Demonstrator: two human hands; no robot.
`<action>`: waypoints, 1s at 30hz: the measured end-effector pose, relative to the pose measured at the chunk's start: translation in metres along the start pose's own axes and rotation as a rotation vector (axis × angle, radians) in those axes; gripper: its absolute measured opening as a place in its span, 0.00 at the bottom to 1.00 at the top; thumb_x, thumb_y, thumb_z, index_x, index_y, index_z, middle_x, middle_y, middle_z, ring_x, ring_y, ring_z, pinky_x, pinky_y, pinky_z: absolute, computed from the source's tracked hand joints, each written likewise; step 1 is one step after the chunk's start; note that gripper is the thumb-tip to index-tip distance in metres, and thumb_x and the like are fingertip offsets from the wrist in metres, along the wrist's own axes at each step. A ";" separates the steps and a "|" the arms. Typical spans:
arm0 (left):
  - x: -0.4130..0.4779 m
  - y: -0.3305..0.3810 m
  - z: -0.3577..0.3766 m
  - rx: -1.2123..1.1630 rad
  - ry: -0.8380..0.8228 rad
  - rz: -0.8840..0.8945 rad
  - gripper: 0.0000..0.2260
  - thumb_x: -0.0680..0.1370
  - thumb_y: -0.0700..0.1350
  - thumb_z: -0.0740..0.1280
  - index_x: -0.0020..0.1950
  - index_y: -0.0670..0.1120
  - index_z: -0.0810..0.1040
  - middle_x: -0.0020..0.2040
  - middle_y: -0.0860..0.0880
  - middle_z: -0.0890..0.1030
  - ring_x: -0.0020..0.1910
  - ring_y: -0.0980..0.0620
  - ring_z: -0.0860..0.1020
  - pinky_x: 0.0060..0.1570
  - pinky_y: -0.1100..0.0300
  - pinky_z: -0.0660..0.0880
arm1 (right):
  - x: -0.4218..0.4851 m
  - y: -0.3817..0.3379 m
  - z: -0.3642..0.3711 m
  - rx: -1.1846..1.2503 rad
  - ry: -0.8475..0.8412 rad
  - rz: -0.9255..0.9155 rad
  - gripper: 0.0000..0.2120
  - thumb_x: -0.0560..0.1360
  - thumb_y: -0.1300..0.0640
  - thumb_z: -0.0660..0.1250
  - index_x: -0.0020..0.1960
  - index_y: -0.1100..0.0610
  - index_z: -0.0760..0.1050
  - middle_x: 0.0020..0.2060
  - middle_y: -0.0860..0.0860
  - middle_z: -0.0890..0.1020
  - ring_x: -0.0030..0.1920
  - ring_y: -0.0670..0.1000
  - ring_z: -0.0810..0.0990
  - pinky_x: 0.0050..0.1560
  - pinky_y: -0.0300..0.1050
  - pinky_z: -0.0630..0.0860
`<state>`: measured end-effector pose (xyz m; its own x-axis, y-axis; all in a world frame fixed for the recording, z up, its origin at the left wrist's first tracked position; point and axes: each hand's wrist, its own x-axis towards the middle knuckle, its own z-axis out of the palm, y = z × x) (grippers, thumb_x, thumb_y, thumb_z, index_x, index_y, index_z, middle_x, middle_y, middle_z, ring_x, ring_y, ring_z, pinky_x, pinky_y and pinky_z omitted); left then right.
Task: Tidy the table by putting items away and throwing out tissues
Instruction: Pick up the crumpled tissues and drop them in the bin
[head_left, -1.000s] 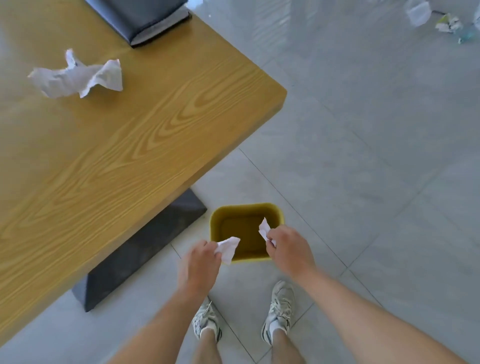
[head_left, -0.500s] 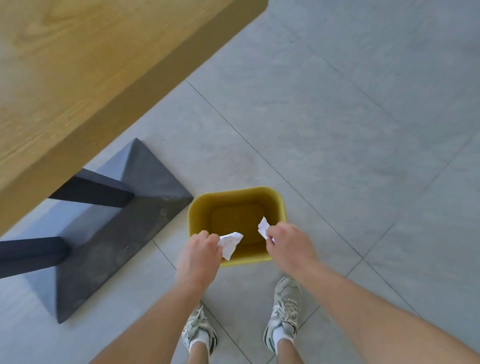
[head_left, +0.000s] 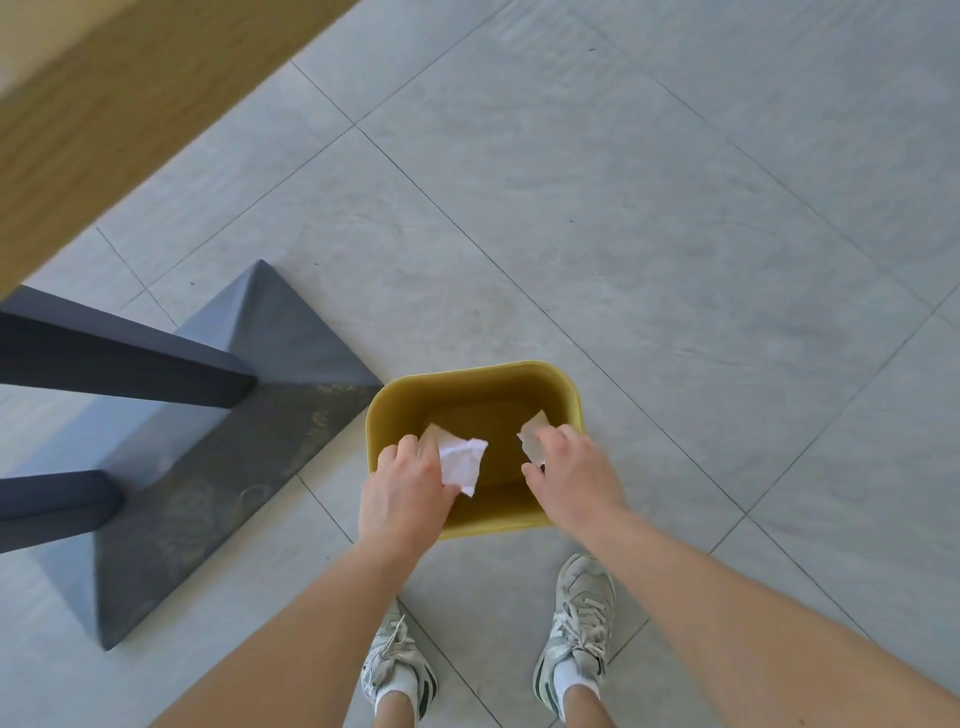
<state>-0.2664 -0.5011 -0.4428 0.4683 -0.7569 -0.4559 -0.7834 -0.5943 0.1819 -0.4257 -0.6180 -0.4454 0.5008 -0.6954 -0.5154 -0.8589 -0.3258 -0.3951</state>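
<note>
A yellow waste bin (head_left: 563, 383) stands on the grey tiled floor just ahead of my feet, and its inside looks bare. My left hand (head_left: 402, 493) hovers over the bin's near left rim, gripping a crumpled white tissue (head_left: 461, 462). Over the near right rim my right hand (head_left: 569, 475) pinches a second, smaller tissue (head_left: 532, 436). Both tissues hang above the bin's opening.
The wooden table edge (head_left: 104, 119) crosses the upper left, blurred. Its dark grey base (head_left: 223, 441) and two dark legs (head_left: 104, 358) stand on the floor left of the bin, the base corner touching it. My two white sneakers (head_left: 576, 623) are below.
The view has tilted further down and closer to the bin, and the tabletop with its loose tissue has left the frame. Both hands have lowered over the bin, still holding tissues.
</note>
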 end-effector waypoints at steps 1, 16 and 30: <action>-0.001 0.000 0.001 -0.008 0.004 -0.019 0.22 0.78 0.56 0.65 0.69 0.50 0.69 0.59 0.51 0.75 0.54 0.51 0.73 0.48 0.58 0.75 | -0.001 0.001 0.001 0.009 0.012 -0.001 0.14 0.79 0.51 0.64 0.62 0.55 0.72 0.54 0.52 0.76 0.56 0.54 0.74 0.53 0.48 0.74; -0.070 0.030 -0.095 0.055 0.042 0.003 0.22 0.80 0.56 0.55 0.72 0.52 0.62 0.58 0.52 0.72 0.54 0.52 0.71 0.52 0.57 0.71 | -0.058 -0.045 -0.090 -0.002 0.010 -0.063 0.19 0.78 0.51 0.64 0.67 0.52 0.70 0.57 0.50 0.78 0.58 0.54 0.76 0.56 0.49 0.75; -0.201 0.085 -0.262 -0.063 0.240 -0.055 0.22 0.79 0.57 0.59 0.72 0.54 0.62 0.68 0.50 0.73 0.65 0.48 0.73 0.63 0.50 0.72 | -0.173 -0.134 -0.259 -0.033 0.133 -0.249 0.20 0.77 0.47 0.65 0.67 0.50 0.71 0.58 0.50 0.79 0.58 0.55 0.78 0.52 0.47 0.74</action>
<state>-0.3206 -0.4706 -0.1075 0.5989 -0.7616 -0.2477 -0.7308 -0.6462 0.2198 -0.4250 -0.6199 -0.1066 0.6801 -0.6685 -0.3009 -0.7156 -0.5162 -0.4706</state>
